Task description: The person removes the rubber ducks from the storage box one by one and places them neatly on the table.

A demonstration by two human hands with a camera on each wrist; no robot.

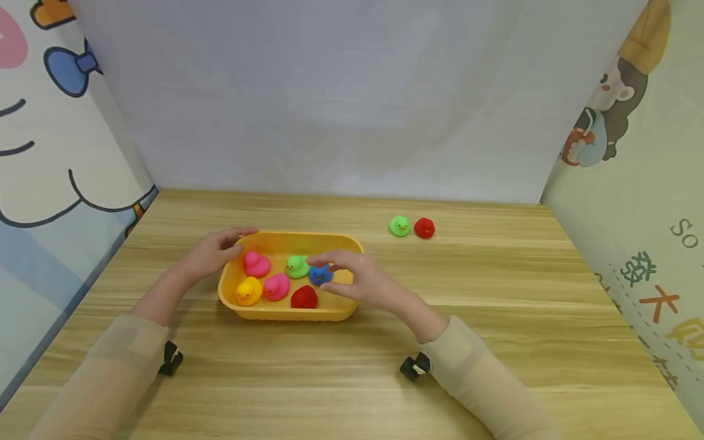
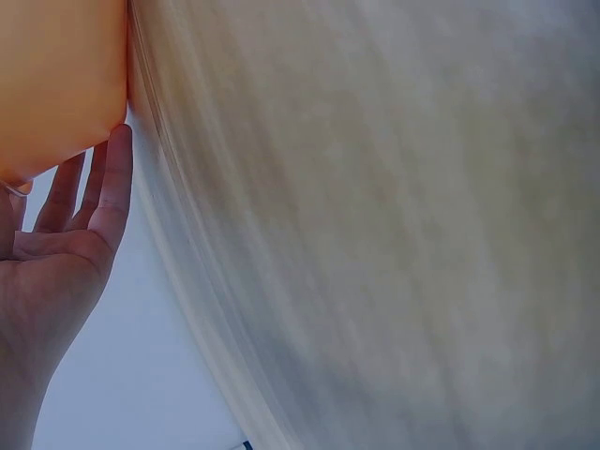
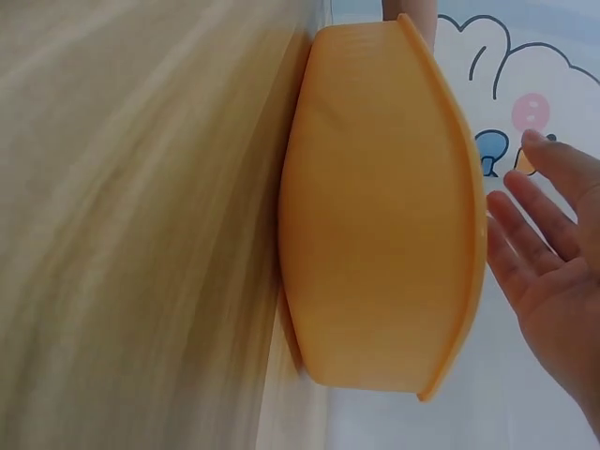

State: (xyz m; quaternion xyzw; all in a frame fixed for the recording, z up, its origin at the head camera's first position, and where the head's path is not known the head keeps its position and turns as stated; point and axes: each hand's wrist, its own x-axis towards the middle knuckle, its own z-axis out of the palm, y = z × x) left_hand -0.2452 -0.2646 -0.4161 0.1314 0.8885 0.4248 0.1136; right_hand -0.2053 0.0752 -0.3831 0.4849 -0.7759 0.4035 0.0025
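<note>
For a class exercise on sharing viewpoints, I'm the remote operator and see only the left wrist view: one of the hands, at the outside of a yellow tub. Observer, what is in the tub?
Observer: The yellow tub holds a yellow duck, two pink ducks, a green duck, a blue duck and a red duck.

Operator: Is anything lying outside it?

Observer: Yes, a second green duck and a second red duck sit side by side on the table, beyond the tub and to its right.

Operator: And at the tub's right end?

Observer: The right hand is over that end, thumb and fingers apart.
</note>
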